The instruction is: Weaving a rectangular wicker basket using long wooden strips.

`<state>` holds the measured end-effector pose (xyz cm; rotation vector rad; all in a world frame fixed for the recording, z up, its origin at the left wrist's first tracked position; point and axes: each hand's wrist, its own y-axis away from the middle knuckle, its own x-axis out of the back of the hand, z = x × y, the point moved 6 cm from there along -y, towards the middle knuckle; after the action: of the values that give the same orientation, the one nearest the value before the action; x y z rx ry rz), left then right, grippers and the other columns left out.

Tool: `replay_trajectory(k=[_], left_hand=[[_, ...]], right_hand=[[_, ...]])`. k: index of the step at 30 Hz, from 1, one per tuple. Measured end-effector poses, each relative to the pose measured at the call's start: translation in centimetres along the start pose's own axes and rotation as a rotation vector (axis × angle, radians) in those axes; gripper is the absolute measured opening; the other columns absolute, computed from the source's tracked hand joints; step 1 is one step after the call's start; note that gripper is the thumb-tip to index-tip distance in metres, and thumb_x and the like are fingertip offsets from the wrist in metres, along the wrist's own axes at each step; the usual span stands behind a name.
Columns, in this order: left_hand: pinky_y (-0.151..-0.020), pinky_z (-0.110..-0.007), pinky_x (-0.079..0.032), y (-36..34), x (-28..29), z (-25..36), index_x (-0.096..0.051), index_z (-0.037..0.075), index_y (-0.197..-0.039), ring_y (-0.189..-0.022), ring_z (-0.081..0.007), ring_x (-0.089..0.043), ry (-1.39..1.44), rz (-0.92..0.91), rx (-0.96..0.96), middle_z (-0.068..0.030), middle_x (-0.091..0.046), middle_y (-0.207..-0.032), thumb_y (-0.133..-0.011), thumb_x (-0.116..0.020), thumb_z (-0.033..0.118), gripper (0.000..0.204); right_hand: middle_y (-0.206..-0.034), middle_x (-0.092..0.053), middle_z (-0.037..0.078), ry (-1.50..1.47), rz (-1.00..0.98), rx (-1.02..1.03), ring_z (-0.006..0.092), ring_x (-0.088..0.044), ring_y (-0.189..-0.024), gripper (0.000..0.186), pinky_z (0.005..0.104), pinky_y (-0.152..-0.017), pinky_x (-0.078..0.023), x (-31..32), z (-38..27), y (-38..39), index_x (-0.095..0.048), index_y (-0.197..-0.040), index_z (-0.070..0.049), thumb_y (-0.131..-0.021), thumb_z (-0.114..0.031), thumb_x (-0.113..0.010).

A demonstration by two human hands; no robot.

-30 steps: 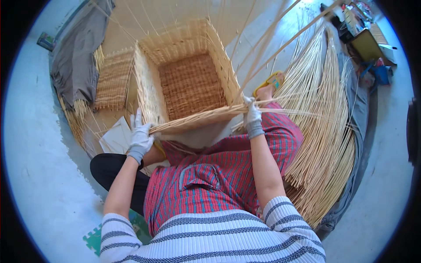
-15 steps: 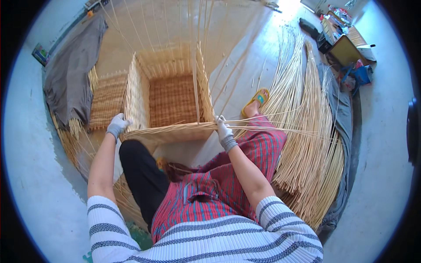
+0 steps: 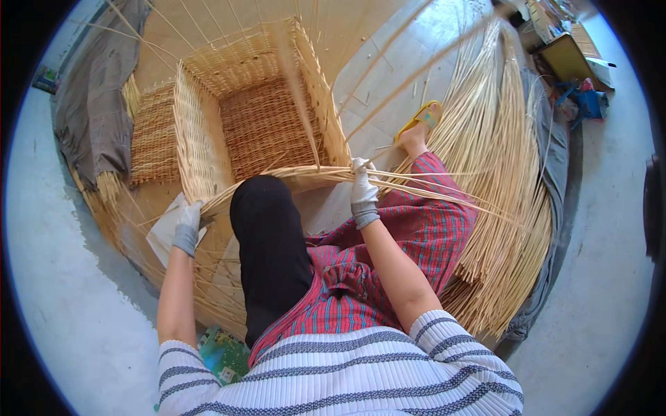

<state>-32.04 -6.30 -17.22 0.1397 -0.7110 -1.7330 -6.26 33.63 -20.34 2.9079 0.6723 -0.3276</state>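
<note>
A rectangular wicker basket (image 3: 200, 142) with pale woven walls and a browner base (image 3: 274, 128) stands in front of me, turned at a slant. Long unwoven canes rise from its far and right sides. In a white glove with a grey cuff, my left hand (image 3: 188, 218) closes round the near left corner of the rim. My right hand (image 3: 363, 182), gloved the same way, grips the near right corner, where several loose canes (image 3: 430, 191) trail off rightward. My black-clad knee (image 3: 267, 208) overlaps the near rim and hides part of it.
Big bundles of cut canes (image 3: 485, 201) lie right of my sandalled foot (image 3: 422, 121). A flat woven panel (image 3: 154, 135) and a grey cloth (image 3: 97, 104) over more canes are at left. A cluttered table (image 3: 569, 59) stands far right.
The basket has turned and tilted, its near left corner coming down toward me with my left hand. My right hand has risen slightly and shifted right. My knee now covers part of the rim.
</note>
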Motion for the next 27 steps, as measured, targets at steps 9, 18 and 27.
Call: replay_trajectory(k=[9, 18, 27], left_hand=[[-0.088, -0.038, -0.054, 5.9, -0.7, 11.8, -0.047, 0.003, -0.142, -0.103, -0.0339, -0.066, -1.051, 0.435, -1.035, -0.0233, -0.065, -0.117, -0.09, -0.065, 0.026, 0.059], [-0.085, -0.043, -0.056, 14.3, -24.9, 11.5, -0.052, 0.004, -0.136, -0.097, -0.0337, -0.068, -1.456, -0.208, -1.36, -0.0204, -0.068, -0.109, -0.093, -0.063, 0.028, 0.05], [-0.069, -0.047, -0.056, 10.8, -27.0, 11.5, -0.051, 0.008, -0.106, -0.084, -0.0359, -0.071, -1.579, -0.489, -0.991, -0.0181, -0.069, -0.093, -0.082, -0.075, 0.026, 0.038]], right_hand=[[-0.079, -0.057, -0.005, -0.038, -0.074, -0.018, 0.0058, -0.048, -0.075, 0.026, 0.0234, -0.068, -0.042, -2.2, -0.7, -1.5, -0.061, -0.086, -0.007, -0.1, -0.029, -0.059], [-0.073, -0.056, -0.005, -0.121, -0.063, -0.123, 0.0057, -0.047, -0.071, 0.025, 0.0251, -0.065, -0.042, -2.1, -1.3, -0.5, -0.058, -0.077, -0.008, -0.093, -0.026, -0.065], [-0.071, -0.054, 0.006, 0.281, 0.139, 0.053, 0.0143, -0.052, -0.072, 0.03, 0.034, -0.07, -0.045, -2.0, -2.9, 0.9, -0.056, -0.076, -0.004, -0.096, -0.027, -0.059]])
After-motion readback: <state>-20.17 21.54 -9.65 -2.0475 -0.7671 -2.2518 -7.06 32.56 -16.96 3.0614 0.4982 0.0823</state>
